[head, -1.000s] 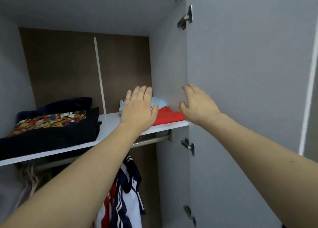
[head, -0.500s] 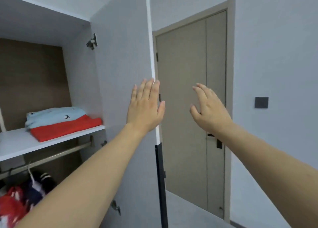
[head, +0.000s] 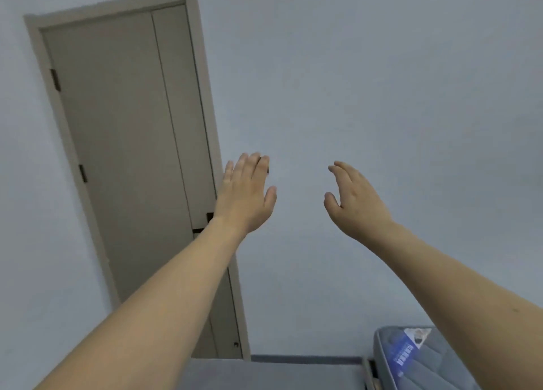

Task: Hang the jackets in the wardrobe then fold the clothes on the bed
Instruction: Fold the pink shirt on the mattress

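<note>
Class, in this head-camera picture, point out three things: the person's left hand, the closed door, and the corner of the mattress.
left hand [head: 245,197], head view: on the back of the hand.
door [head: 117,142], head view: on the wide left panel.
mattress [head: 423,357], head view: on the grey quilted top by the blue label.

Both bare arms reach forward, left hand [head: 245,195] and right hand [head: 354,204] raised with relaxed fingers, holding nothing. A closed door [head: 126,154] stands behind the left hand; a mattress corner [head: 411,357] lies below the right forearm.

door [head: 123,160] left – wall [head: 382,81] right | bed [head: 417,357] btm-right corner
</note>
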A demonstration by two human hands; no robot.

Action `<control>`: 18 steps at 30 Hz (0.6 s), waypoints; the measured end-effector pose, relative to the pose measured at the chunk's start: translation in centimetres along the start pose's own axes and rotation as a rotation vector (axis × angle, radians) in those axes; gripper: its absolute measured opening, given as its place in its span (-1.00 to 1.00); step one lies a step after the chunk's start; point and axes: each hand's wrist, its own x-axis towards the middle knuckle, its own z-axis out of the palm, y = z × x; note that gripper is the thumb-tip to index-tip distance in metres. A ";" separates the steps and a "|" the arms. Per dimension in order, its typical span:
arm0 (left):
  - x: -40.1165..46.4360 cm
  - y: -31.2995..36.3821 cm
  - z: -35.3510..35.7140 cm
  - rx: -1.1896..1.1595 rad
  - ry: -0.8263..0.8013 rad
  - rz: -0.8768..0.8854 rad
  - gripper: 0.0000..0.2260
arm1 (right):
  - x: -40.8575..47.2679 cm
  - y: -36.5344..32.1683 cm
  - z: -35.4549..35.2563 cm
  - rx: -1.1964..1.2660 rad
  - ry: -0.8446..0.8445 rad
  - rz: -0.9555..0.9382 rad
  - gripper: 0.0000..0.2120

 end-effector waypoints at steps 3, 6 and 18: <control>3.6 4.8 5.4 -0.080 -0.032 0.073 -0.47 | -0.3 6.6 0.4 -0.057 -0.006 0.096 -0.48; 6.7 9.3 11.6 -0.140 -0.083 0.160 -0.45 | -0.8 13.4 1.5 -0.128 -0.014 0.214 -0.47; 16.9 33.1 31.6 -0.530 -0.311 0.482 -0.48 | -7.1 37.6 0.4 -0.337 -0.029 0.714 -0.47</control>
